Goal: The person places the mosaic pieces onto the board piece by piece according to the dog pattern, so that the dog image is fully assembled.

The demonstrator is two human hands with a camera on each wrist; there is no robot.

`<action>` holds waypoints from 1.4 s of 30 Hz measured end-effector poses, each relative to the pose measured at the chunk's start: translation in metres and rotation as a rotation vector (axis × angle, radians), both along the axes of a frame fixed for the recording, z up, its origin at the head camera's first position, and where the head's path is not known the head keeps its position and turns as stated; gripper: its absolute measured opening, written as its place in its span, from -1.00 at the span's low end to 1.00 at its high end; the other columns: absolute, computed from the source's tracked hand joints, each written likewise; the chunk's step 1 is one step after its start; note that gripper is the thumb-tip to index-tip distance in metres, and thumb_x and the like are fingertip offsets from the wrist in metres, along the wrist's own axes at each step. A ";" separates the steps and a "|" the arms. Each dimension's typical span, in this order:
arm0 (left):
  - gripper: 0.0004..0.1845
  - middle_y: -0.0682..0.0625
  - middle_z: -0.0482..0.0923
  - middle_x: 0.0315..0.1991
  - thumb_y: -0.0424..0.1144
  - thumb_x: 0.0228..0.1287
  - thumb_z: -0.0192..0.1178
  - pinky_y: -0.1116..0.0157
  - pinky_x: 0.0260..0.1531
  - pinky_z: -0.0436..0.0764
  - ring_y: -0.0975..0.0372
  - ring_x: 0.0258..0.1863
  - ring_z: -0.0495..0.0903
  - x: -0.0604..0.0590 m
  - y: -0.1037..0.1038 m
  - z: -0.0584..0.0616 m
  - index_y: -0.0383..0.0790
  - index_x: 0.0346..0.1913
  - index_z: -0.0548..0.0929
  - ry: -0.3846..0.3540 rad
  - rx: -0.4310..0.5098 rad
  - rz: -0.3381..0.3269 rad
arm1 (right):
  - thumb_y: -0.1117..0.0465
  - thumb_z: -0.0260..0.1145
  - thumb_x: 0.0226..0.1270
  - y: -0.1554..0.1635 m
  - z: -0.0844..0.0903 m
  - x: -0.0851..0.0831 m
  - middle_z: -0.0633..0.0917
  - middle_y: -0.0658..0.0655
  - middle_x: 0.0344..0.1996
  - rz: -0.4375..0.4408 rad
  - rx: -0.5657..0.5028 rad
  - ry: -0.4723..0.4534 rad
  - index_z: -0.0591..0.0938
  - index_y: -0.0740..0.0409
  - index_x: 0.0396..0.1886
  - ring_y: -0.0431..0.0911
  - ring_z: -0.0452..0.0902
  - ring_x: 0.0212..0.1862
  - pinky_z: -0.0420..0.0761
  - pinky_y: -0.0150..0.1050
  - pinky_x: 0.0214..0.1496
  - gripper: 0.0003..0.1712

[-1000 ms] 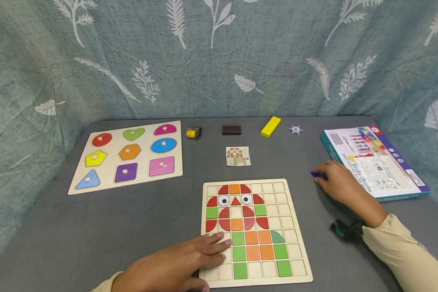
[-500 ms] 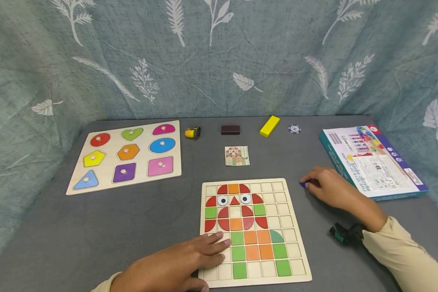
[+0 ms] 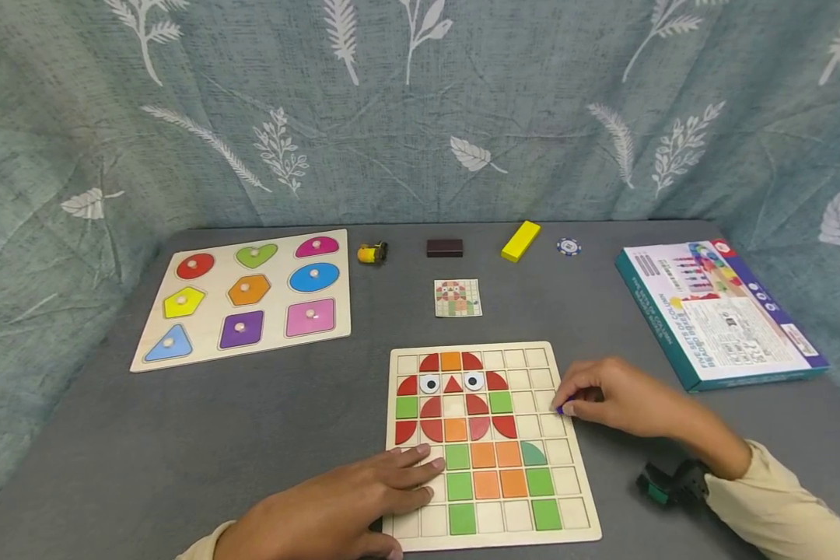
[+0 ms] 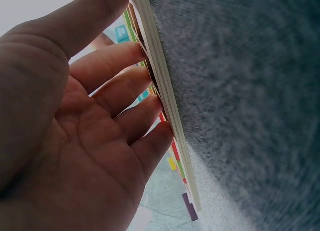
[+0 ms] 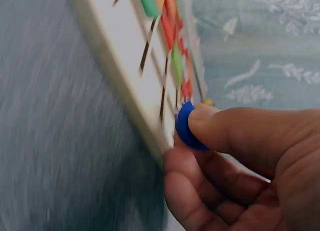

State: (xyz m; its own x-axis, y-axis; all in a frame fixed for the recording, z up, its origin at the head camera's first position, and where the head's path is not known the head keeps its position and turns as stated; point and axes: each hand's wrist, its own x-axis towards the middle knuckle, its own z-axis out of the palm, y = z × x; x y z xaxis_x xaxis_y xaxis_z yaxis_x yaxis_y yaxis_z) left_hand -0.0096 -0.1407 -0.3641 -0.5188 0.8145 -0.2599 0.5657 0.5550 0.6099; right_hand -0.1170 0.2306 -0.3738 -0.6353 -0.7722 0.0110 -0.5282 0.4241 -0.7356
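A square wooden grid board [image 3: 563, 453] lies in front of me, its cells partly filled with red, orange and green tiles and two eye tiles forming a bird-like picture. My left hand [image 3: 364, 498] rests on the board's lower left with fingers spread; in the left wrist view its fingertips [image 4: 162, 133] meet the board's edge. At the board's right edge, my right hand [image 3: 619, 397] pinches a small blue tile with a rounded edge [image 5: 184, 127] between thumb and fingers. Part of this tile is hidden by the thumb.
Behind the grid board lies a small picture card [image 3: 457, 298]. A knobbed shape puzzle [image 3: 215, 299] is at left, a flat game box [image 3: 728, 334] at right. Along the back are a yellow-black toy [image 3: 372, 253], dark block [image 3: 444, 248], yellow block [image 3: 521, 241] and poker chip [image 3: 568, 246].
The right hand has carried the blue tile left and nearer, from beside the game box to the grid board's right edge. The left hand has stayed in place.
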 end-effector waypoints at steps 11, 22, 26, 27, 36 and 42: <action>-0.36 0.17 0.16 0.46 -0.01 0.25 0.30 0.16 0.15 0.46 0.12 0.46 0.07 0.001 0.000 0.000 0.00 0.39 0.42 0.005 0.001 -0.006 | 0.30 0.34 0.33 -0.016 0.005 0.020 0.65 -0.20 -0.32 0.132 0.007 -0.148 0.74 -0.03 -0.23 -0.31 0.49 -0.35 0.55 -0.36 -0.34 -0.86; -0.35 0.16 0.15 0.46 -0.03 0.24 0.32 0.17 0.17 0.44 0.12 0.46 0.07 0.001 0.000 0.000 -0.02 0.38 0.42 0.010 -0.002 -0.006 | 0.29 0.37 0.28 -0.018 0.008 0.026 0.55 -0.25 -0.37 0.118 0.127 -0.087 0.74 -0.07 -0.28 -0.32 0.43 -0.34 0.50 -0.38 -0.30 -0.86; -0.35 0.16 0.15 0.46 -0.02 0.24 0.31 0.18 0.16 0.44 0.12 0.46 0.07 0.000 0.000 -0.001 -0.02 0.38 0.42 0.016 0.003 -0.007 | 0.27 0.40 0.26 -0.017 0.009 0.028 0.50 -0.24 -0.36 0.094 0.149 -0.050 0.76 -0.06 -0.29 -0.32 0.41 -0.34 0.49 -0.38 -0.31 -0.88; -0.35 0.16 0.15 0.46 -0.02 0.24 0.31 0.18 0.16 0.44 0.12 0.46 0.07 0.000 0.000 -0.001 -0.02 0.38 0.42 0.016 0.005 -0.008 | 0.28 0.40 0.25 -0.018 0.009 0.028 0.50 -0.24 -0.37 0.093 0.150 -0.043 0.76 -0.06 -0.30 -0.33 0.41 -0.34 0.49 -0.38 -0.31 -0.88; -0.35 0.18 0.14 0.46 0.01 0.25 0.28 0.18 0.12 0.48 0.13 0.46 0.06 0.000 0.000 0.001 0.02 0.39 0.41 -0.003 0.004 0.002 | 0.33 0.40 0.23 -0.020 0.008 0.030 0.50 -0.26 -0.42 0.101 0.129 -0.035 0.68 -0.11 -0.36 -0.35 0.41 -0.39 0.50 -0.41 -0.39 -0.81; -0.36 0.16 0.15 0.46 0.00 0.25 0.29 0.20 0.11 0.49 0.12 0.46 0.06 0.000 0.000 0.001 0.00 0.39 0.42 0.002 0.010 -0.004 | 0.25 0.36 0.31 -0.018 0.011 0.028 0.54 -0.24 -0.43 0.065 0.105 -0.060 0.69 -0.06 -0.31 -0.35 0.41 -0.43 0.48 -0.41 -0.44 -0.91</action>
